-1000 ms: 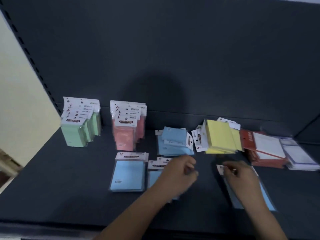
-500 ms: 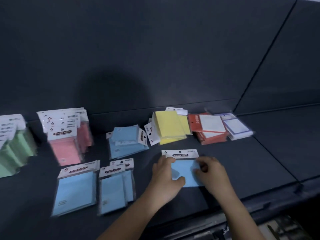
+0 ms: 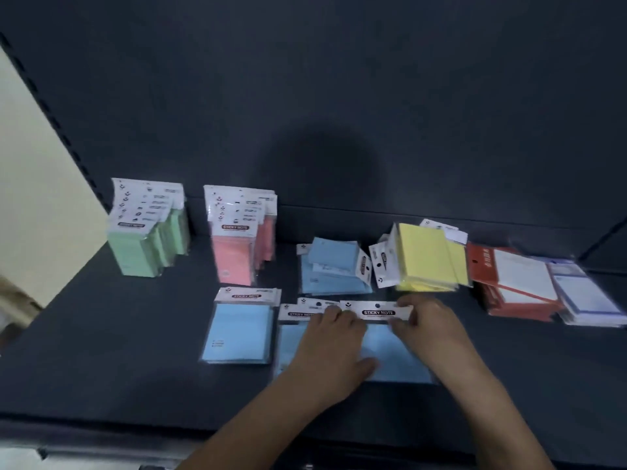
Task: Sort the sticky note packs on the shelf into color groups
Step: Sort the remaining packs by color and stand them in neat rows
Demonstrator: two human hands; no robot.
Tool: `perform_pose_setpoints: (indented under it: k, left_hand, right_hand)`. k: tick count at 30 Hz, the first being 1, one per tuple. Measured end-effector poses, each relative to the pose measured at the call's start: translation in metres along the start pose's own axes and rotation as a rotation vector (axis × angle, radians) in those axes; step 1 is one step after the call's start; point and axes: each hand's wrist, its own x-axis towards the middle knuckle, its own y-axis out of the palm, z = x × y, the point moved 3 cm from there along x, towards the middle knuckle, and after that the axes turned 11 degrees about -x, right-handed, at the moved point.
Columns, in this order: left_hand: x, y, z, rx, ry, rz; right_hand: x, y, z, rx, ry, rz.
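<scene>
On the shelf (image 3: 101,334), at 10 o'clock, the green packs (image 3: 146,239) stand upright in a row, and the pink packs (image 3: 237,245) just right of them do the same; standing them likely keeps each colour compact and its header readable. Toward 12 o'clock a loose blue pile (image 3: 334,269) lies flat, apparently waiting to be tidied. In front of it a blue pack (image 3: 241,330) lies alone, with two more overlapped at its right.

The left hand (image 3: 334,351) lies flat, fingers spread, on those and on the held pack (image 3: 383,347), pinning it. The right hand (image 3: 431,330) pinches that pack's white header, probably squaring it into the blue row.

At 1 o'clock the yellow packs (image 3: 424,256) lean in a heap. At 2 o'clock lie red pads (image 3: 509,283) and a purple-edged stack (image 3: 590,293). No bins or trays are visible; the groups sit bare on the shelf.
</scene>
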Motion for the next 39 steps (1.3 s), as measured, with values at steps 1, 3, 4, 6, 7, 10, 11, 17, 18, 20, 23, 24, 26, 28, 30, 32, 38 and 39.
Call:
perform_pose_setpoints:
  k: [1, 3, 4, 6, 7, 10, 11, 17, 18, 20, 23, 24, 26, 28, 30, 32, 38, 39]
  left_hand:
    - [0.002, -0.005, 0.006, -0.065, -0.012, -0.075]
    - [0.01, -0.018, 0.02, -0.197, -0.048, -0.249]
    - [0.014, -0.025, 0.028, -0.224, -0.071, -0.324]
    - [0.027, -0.037, 0.043, -0.172, -0.103, -0.422]
    - [0.036, -0.043, 0.049, -0.128, -0.097, -0.456]
    - [0.063, -0.052, 0.061, -0.021, -0.026, -0.379]
    - [0.072, -0.049, 0.063, -0.011, -0.011, -0.296]
    - [0.099, -0.037, 0.076, -0.056, -0.055, -0.046]
    - [0.101, -0.038, 0.076, -0.122, -0.076, -0.029]
    - [0.103, -0.042, 0.076, -0.336, -0.152, -0.056]
    - [0.104, -0.047, 0.075, -0.426, -0.156, -0.133]
    - [0.104, -0.047, 0.074, -0.406, -0.145, -0.121]
    - [0.102, -0.046, 0.074, -0.317, -0.147, -0.057]
    - [0.101, -0.043, 0.074, -0.164, -0.132, -0.019]
    - [0.098, -0.043, 0.073, -0.072, -0.107, -0.055]
    - [0.093, -0.045, 0.071, -0.058, -0.093, -0.106]
    - [0.059, -0.052, 0.05, -0.368, -0.095, -0.351]
    - [0.051, -0.053, 0.045, -0.422, -0.095, -0.356]
  right_hand:
    - [0.005, -0.002, 0.011, 0.048, -0.048, 0.0]
    - [0.012, -0.001, 0.033, 0.252, -0.114, 0.09]
    - [0.014, 0.002, 0.043, 0.37, -0.123, 0.154]
    - [0.017, 0.008, 0.055, 0.486, -0.125, 0.185]
    - [0.018, 0.011, 0.058, 0.512, -0.127, 0.161]
    - [0.019, 0.02, 0.059, 0.673, -0.094, 0.149]
    - [0.018, 0.022, 0.058, 0.73, -0.078, 0.163]
    - [0.015, 0.029, 0.051, 1.004, 0.01, 0.176]
    - [0.014, 0.029, 0.051, 1.022, 0.004, 0.176]
    - [0.015, 0.028, 0.053, 1.032, -0.018, 0.154]
    - [0.018, 0.028, 0.056, 1.042, 0.011, 0.183]
    - [0.018, 0.028, 0.057, 1.031, 0.033, 0.203]
    - [0.019, 0.029, 0.057, 0.985, 0.059, 0.211]
    - [0.019, 0.029, 0.056, 0.949, 0.079, 0.202]
    - [0.017, 0.032, 0.056, 0.931, 0.098, 0.234]
    - [0.013, 0.033, 0.057, 0.947, 0.105, 0.261]
    - [0.006, 0.032, 0.064, 1.228, 0.102, 0.138]
    - [0.006, 0.031, 0.064, 1.217, 0.108, 0.093]
